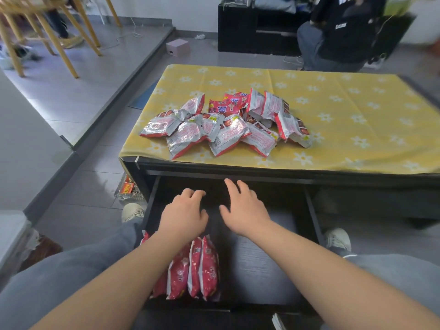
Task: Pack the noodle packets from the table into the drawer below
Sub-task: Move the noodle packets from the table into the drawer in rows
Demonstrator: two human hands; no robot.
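Grey tiled floor, low black table with yellow flowered cloth. Noodle packets heaped on cloth; several stand upright in open drawer below. Both forearms reach forward over drawer. Left hand palm down, fingers curled, empty. Right hand fingers loosely spread, empty.

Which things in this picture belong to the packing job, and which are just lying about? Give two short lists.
Belong to the job:
pile of noodle packets on the table
open drawer
packets already standing in the drawer
left hand, right hand, both empty

Just lying about:
pink box on the floor
wooden chair
tray of small items beside the table
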